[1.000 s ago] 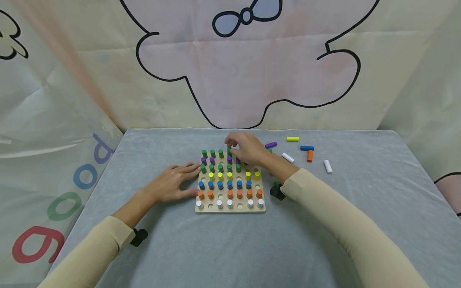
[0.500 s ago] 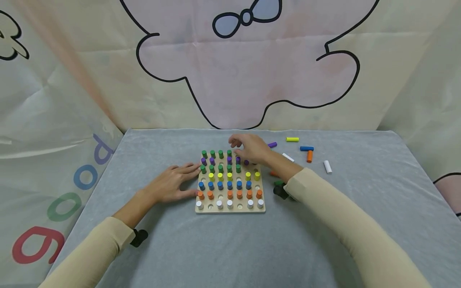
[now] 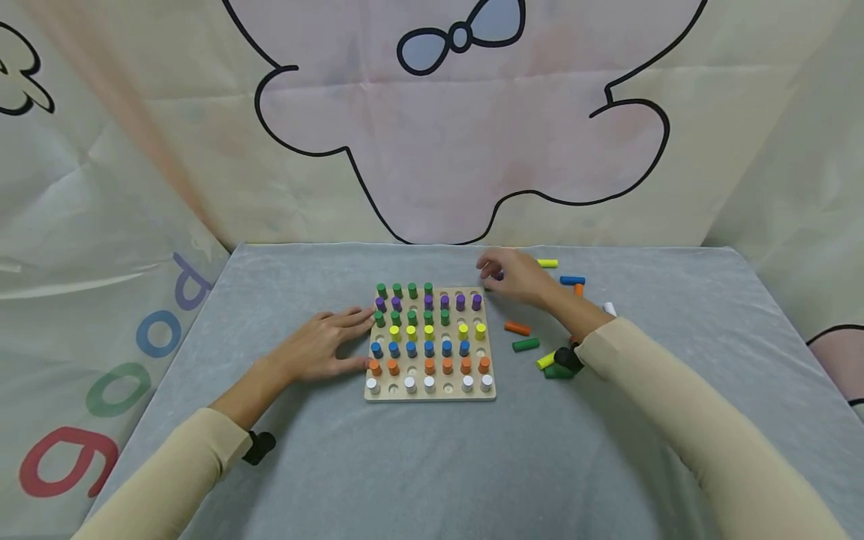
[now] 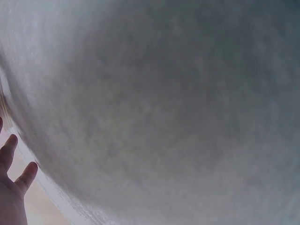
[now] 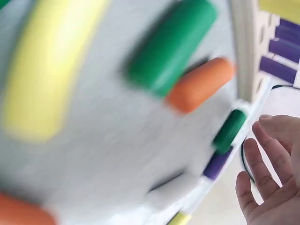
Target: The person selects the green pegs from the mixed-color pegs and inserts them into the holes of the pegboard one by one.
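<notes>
A wooden pegboard [image 3: 432, 397] lies on the table, with rows of green, purple, yellow, blue, orange and white pegs upright in its holes. My left hand [image 3: 322, 343] rests at the board's left edge, fingers spread and touching it. Off the board's back right corner is my right hand [image 3: 518, 279], its fingers relaxed. The right wrist view shows that hand [image 5: 274, 173] holding nothing. Close by lie a loose green peg [image 5: 229, 130] and a purple peg [image 5: 218, 162]. The left wrist view has mostly cloth, with the left hand [image 4: 11, 187] at the lower left.
Loose pegs are scattered right of the board: orange [image 3: 517, 328], green [image 3: 526, 344], yellow [image 3: 545, 361], blue [image 3: 572, 280] and white [image 3: 610, 308] among them. Grey cloth [image 3: 432, 465] covers the table. A printed curtain [image 3: 432, 150] hangs behind its far edge.
My right hand has let go of a green peg, now upright in the back row, and moved right off the board toward the loose pegs. The left hand stays in place.
</notes>
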The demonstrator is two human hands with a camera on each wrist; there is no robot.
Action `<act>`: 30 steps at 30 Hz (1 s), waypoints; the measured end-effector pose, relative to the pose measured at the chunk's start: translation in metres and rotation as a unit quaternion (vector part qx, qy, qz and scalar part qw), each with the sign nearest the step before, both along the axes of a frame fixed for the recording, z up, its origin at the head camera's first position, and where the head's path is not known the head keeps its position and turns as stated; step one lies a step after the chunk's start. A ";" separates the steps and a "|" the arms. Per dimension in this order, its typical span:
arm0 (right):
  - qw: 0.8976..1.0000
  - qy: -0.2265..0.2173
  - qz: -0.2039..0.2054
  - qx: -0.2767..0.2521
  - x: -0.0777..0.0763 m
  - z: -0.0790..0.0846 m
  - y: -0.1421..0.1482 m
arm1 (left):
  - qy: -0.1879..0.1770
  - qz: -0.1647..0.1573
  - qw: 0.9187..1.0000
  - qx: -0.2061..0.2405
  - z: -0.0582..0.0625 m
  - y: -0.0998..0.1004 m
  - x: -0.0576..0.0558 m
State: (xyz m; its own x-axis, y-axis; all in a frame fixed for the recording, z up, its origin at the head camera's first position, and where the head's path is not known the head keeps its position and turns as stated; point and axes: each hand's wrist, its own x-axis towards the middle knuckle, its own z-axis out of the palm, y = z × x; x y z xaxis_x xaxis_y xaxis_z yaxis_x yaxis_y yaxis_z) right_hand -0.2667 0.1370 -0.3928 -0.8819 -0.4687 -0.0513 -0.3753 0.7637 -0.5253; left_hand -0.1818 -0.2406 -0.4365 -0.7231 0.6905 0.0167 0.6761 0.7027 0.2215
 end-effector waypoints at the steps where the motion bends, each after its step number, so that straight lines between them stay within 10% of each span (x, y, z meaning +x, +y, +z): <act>1: 1.000 0.000 0.000 -0.001 0.000 -0.001 0.005 | 0.001 0.000 1.000 0.000 0.000 0.000 0.000; 30: 0.999 -0.017 -0.041 0.010 0.002 -0.021 0.032 | -0.007 0.006 1.000 -0.002 -0.001 0.001 0.000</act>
